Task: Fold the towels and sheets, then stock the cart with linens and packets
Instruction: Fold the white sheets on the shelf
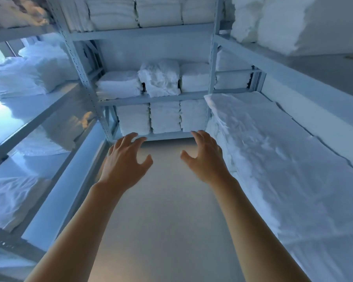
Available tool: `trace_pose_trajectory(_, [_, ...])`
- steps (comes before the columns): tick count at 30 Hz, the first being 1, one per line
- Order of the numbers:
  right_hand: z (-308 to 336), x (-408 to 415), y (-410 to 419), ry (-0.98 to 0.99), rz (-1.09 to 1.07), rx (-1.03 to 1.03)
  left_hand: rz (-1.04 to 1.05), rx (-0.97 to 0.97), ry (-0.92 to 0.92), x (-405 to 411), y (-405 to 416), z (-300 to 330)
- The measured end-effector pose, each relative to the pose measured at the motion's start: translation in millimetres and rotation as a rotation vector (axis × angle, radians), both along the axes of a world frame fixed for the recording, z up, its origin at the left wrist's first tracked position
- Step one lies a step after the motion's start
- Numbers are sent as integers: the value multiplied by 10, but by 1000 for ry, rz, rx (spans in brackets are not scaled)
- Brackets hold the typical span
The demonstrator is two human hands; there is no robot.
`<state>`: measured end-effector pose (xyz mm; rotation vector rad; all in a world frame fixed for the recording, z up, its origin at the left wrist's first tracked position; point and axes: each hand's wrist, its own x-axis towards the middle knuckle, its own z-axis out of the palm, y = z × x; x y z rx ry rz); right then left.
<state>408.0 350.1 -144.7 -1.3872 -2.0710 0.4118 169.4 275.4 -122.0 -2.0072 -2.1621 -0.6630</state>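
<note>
Both arms reach forward over the bare floor of a linen room. My left hand (124, 159) is spread with fingers loosely bent and holds nothing. My right hand (206, 155) mirrors it, palm inward, also holding nothing. Straight ahead, beyond the fingertips, folded white towels (165, 119) stand in three stacks on the bottom shelf of a grey metal rack (155, 98). More folded stacks (159, 80) sit on the shelf above. To the right, a long pile of white sheets (273, 151) lies flat on a low shelf. No cart or packets are in view.
Metal shelving (39, 123) on the left holds pillows and bagged bedding (16, 198). The top shelves carry more white linens (135, 11). The rack on the right (243, 49) has bulky white bundles on top. A narrow strip of floor (163, 210) runs between the racks.
</note>
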Motion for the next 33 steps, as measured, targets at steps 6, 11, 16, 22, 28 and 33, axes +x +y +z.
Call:
trace_pose_trajectory(6, [-66,316,528,-3,-125,-23,-125,-31,-32,266,807,-102])
trace_pose_trajectory(11, [-185,435,1019,-22,-213,-52,-207,-46,-71,300,1525,-271])
trace_pose_trajectory(16, [-368,321,1682,-56,-285,-106,-287,-84,-90,184,2418,-490])
trace_pose_trajectory(22, [-444,-70,2672,-86,-332,-180,-341,-130,-121,-147,3557,-632])
trace_pose_trajectory(28, [-395,-437,3459,-95,-380,-196,-393,-167,-120,-488,4468,-629])
trace_pose_trajectory(33, [-341,-587,3927,-125,-391,-186,-419,-143,-151,-644,4947,-583])
